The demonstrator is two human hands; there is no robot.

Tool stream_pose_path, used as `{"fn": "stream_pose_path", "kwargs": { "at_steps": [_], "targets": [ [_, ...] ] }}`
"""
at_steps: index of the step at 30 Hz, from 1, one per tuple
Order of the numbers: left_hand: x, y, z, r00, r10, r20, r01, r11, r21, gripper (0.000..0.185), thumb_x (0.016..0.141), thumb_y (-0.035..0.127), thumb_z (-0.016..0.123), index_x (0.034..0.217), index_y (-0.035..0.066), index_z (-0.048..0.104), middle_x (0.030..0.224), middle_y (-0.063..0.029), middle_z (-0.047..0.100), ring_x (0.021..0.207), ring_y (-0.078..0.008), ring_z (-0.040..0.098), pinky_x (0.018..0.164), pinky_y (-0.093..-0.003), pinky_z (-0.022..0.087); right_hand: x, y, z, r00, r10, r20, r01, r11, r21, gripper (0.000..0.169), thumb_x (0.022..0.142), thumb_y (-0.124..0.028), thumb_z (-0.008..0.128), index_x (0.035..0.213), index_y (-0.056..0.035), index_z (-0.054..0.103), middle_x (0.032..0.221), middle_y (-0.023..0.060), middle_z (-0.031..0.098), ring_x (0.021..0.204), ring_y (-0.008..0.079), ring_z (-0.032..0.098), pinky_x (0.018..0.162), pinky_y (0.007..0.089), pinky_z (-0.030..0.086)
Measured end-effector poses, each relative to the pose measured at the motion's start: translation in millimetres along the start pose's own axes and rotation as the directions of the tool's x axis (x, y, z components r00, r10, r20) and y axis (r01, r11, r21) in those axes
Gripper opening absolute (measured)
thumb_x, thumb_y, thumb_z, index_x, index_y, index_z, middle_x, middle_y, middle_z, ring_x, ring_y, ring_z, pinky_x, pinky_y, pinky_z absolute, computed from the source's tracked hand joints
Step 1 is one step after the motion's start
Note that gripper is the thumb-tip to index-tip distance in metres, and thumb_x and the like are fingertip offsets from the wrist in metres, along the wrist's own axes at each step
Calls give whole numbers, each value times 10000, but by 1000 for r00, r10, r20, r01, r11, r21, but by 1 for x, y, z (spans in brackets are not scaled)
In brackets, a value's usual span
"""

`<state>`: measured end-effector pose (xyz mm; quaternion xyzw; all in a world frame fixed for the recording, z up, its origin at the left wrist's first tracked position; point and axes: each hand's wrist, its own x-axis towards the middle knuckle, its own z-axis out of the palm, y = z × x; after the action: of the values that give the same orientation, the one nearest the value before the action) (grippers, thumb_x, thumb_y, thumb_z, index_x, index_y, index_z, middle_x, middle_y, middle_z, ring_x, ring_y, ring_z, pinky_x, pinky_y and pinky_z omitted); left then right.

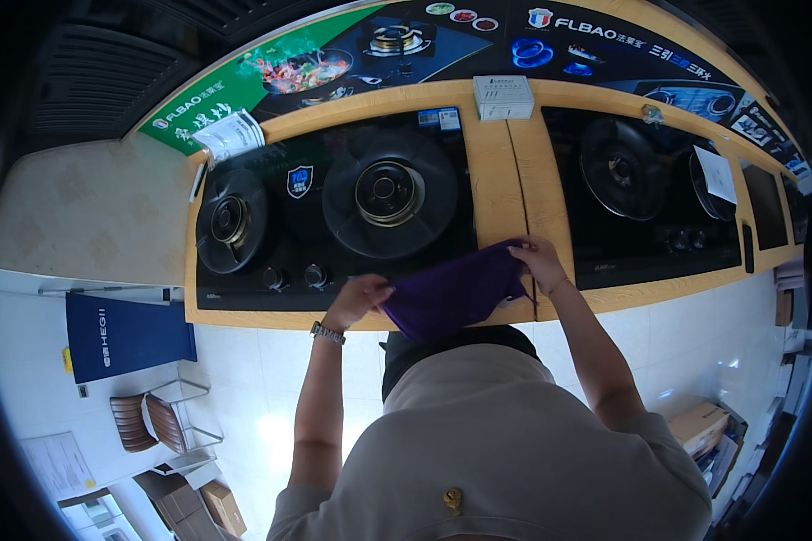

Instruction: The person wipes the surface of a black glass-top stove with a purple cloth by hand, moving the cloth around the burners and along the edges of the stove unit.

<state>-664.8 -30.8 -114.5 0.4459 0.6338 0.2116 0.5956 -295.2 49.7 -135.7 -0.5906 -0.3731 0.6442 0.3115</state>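
A purple cloth [453,289] is stretched between my two hands, over the front edge of the wooden counter. My left hand [360,301], with a metal watch at its wrist, grips the cloth's left end. Its right end is pinched in my right hand [540,262], raised a little higher. Behind the cloth lies a black glass gas hob [298,233] with a large burner [387,193], a smaller burner [230,220] and two knobs [316,274]. The cloth's left part overlaps the hob's front right corner in view.
Right of the wooden strip is a second gas hob [605,250], with a white card [716,174] on it. A small box [503,98] stands at the back between the hobs. A plastic-wrapped packet [233,137] lies at the back left. Brown chairs [166,422] stand on the floor.
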Motion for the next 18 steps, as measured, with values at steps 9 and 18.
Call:
{"fn": "stream_pose_path", "kwargs": {
  "at_steps": [9, 18],
  "targets": [
    [-5, -24, 25, 782, 314, -539, -47, 891, 451, 231, 807, 239, 722, 817, 22, 644, 689, -111, 677, 650, -254, 679, 586, -347, 528, -9, 1, 15, 966, -257, -32, 177, 745, -644, 231, 867, -222, 649, 988, -26, 631, 876, 141, 654, 811, 250, 640, 715, 337, 503],
    [-9, -30, 49, 725, 309, -616, -49, 915, 401, 306, 714, 241, 815, 745, 20, 605, 629, -83, 645, 566, -195, 639, 535, -299, 492, -12, 24, 35, 980, -188, -56, 71, 605, -793, 243, 820, -232, 686, 946, -32, 625, 877, 150, 660, 875, 301, 645, 765, 384, 505]
  ]
}}
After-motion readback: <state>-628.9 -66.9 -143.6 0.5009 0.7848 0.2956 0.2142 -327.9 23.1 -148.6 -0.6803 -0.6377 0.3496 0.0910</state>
